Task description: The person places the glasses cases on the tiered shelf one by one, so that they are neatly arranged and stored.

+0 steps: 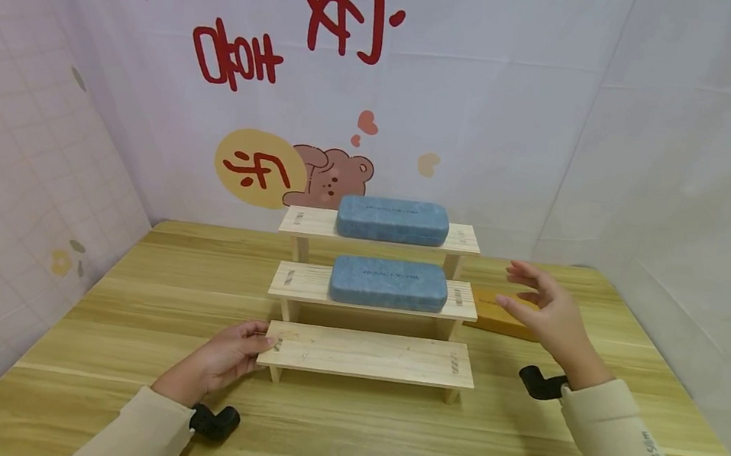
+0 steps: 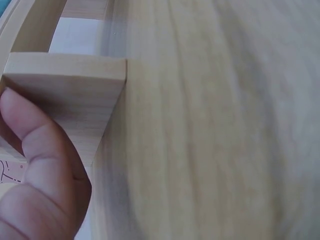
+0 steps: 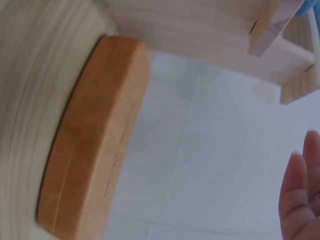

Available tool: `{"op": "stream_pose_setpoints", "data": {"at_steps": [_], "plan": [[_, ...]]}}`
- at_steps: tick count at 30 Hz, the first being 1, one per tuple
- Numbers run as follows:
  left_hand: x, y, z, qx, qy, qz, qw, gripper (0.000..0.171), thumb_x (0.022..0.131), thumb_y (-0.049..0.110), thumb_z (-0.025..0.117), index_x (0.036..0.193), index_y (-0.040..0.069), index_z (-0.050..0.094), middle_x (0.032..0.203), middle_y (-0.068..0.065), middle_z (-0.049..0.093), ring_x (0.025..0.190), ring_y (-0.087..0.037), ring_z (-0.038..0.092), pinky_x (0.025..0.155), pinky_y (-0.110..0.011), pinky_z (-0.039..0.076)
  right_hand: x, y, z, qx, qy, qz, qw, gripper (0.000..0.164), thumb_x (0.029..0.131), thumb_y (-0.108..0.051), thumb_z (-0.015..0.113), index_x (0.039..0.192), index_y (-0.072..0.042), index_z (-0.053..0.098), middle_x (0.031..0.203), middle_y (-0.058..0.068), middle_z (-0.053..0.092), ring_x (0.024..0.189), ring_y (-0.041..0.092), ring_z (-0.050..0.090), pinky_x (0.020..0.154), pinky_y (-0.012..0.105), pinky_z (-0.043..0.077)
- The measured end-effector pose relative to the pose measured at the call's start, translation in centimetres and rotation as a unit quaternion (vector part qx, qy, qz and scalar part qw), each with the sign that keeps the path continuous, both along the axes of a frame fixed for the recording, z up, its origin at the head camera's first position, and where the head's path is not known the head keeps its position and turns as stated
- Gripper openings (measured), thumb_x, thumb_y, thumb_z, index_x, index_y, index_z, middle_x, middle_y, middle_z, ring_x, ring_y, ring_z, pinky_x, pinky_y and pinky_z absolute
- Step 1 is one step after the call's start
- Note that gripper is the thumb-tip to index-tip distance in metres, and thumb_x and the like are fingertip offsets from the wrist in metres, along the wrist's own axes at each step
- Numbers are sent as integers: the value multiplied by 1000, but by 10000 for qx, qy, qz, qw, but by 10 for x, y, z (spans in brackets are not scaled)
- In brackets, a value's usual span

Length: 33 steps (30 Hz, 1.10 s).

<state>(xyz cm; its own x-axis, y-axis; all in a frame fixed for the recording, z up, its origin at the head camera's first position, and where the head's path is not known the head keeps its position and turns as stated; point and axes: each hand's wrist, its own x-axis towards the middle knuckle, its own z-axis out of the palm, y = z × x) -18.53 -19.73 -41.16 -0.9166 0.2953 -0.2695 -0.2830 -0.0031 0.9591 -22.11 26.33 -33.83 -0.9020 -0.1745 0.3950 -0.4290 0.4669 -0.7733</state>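
Observation:
A three-tier wooden display stand (image 1: 369,356) rises in steps on the table. My left hand (image 1: 227,356) grips the left end of its bottom step, thumb at the top edge; in the left wrist view the thumb (image 2: 42,155) lies against the wood. One blue glasses case (image 1: 393,220) lies on the top step, and a second blue glasses case (image 1: 389,283) on the middle step. An orange glasses case (image 1: 499,315) lies on the table to the stand's right. Over it hovers my right hand (image 1: 551,314), fingers loosely bent and holding nothing.
The wood-grain table (image 1: 343,448) runs back to a pale printed wall cloth (image 1: 492,106) with red characters and a cartoon bear. More pale cloth stands along both sides. A black wrist mount (image 1: 215,422) sits on the left forearm, another black mount (image 1: 541,384) on the right.

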Motion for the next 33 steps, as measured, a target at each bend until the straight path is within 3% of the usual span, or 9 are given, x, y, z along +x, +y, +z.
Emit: {"op": "stream_pose_setpoints", "data": {"at_steps": [6, 14, 19, 23, 27, 33], "plan": [[-1, 0, 0, 60, -4, -58, 10000, 52, 100, 7, 50, 139, -16, 24, 113, -9, 55, 91, -9, 61, 77, -23, 51, -5, 16, -6, 232, -260, -247, 9991, 64, 91, -21, 68, 146, -4, 39, 138, 13, 48, 116, 5, 48, 89, 11, 42], [-1, -1, 0, 64, 51, -108, 9999, 54, 99, 7, 51, 139, -17, 23, 112, -9, 55, 91, -9, 61, 77, -23, 51, -11, 35, -11, 574, -696, -523, 9946, 71, 93, -34, 64, 151, -8, 32, 144, 19, 41, 119, 33, 47, 79, 9, 43], [-2, -2, -1, 66, 51, -123, 9999, 54, 99, 7, 51, 139, -17, 23, 112, -9, 55, 91, -9, 61, 77, -23, 51, -16, 46, -18, 653, -769, -586, 9932, 74, 93, -35, 64, 151, -6, 29, 146, 21, 38, 128, 38, 39, 82, 8, 38], [-2, -1, -2, 62, 34, -118, 9999, 54, 99, 7, 51, 139, -17, 23, 112, -8, 55, 91, -8, 60, 76, -22, 51, -21, 54, -23, 736, -853, -639, 9916, 77, 93, -36, 64, 152, -3, 26, 146, 24, 37, 131, 41, 35, 98, 33, 40], [-2, -1, -2, 51, 32, -106, 9999, 55, 99, 6, 50, 140, -17, 22, 114, -9, 54, 91, -9, 60, 76, -23, 51, -25, 64, -29, 734, -1085, -643, 9893, 81, 93, -37, 64, 153, -3, 21, 146, 29, 33, 132, 46, 30, 99, 61, 33], [-2, -1, -2, 45, 10, -63, 10000, 55, 99, 6, 51, 140, -17, 22, 115, -11, 54, 92, -9, 60, 78, -23, 51, -35, 74, -38, 851, -1521, -554, 9831, 87, 92, -38, 65, 154, -4, 14, 149, 32, 25, 134, 52, 24, 97, 69, 30]]}}
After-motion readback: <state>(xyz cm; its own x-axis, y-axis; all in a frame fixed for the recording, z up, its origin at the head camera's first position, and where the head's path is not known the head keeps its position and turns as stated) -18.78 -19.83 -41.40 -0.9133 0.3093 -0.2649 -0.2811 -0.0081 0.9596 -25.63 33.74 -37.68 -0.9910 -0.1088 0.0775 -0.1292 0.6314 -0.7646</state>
